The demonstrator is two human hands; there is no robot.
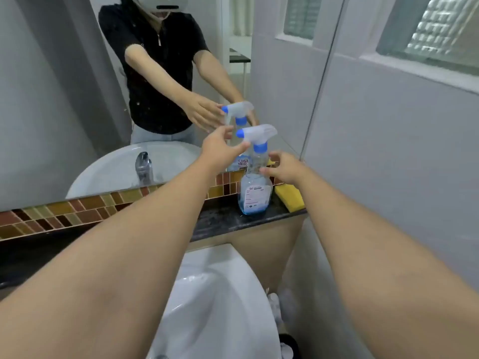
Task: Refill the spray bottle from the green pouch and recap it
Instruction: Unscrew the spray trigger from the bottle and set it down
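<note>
Both hands loose, holding nothing: left hand (pixel 220 149) beside trigger, right hand (pixel 283 168) beside spray bottle (pixel 255 187) neck. Nearly empty bottle; a clumsy touch could topple it off desk (pixel 223 221).

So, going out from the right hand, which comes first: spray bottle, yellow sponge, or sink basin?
From the right hand:
1. Spray bottle, just left of the fingertips.
2. Yellow sponge, right below on the ledge.
3. Sink basin, far lower, toward the person.

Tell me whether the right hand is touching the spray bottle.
Cannot tell. In the head view the right hand reaches the spray bottle at its neck, fingertips overlapping the clear plastic's edge, but neither contact nor a gap shows plainly.
</note>
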